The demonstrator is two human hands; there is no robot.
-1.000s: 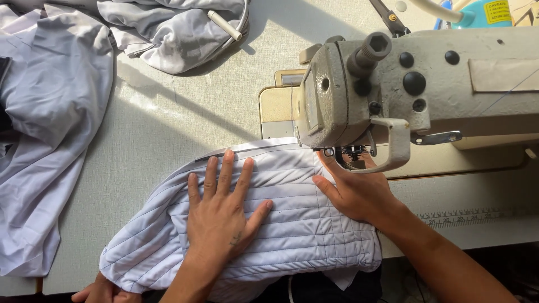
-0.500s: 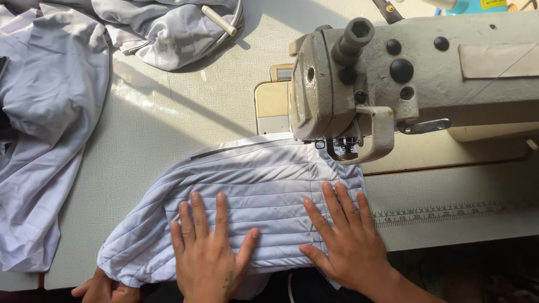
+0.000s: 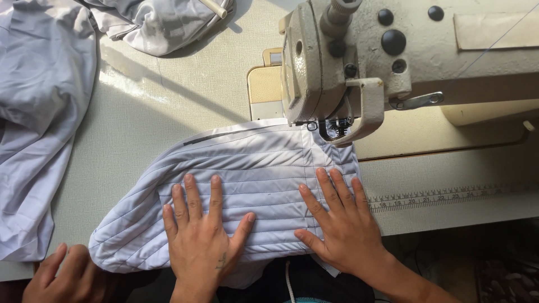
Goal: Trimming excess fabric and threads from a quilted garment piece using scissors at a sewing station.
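While a second ago the right hand (image 3: 345,230) neared the needle, both hands now press the quilted cloth (image 3: 252,185) flat, fingers spread, gripping nothing, left hand (image 3: 202,235) alongside.

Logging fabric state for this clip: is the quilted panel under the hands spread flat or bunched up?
Spread flat. The quilted panel lies smooth on the table, its stitch lines running straight, with the left hand and right hand pressed palm-down on it.

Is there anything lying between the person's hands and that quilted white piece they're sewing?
No. Both the left hand and the right hand lie flat, fingers spread, directly on the quilted white piece. Its far edge sits under the sewing machine head, with nothing visible lying across the fabric between hands and needle area.
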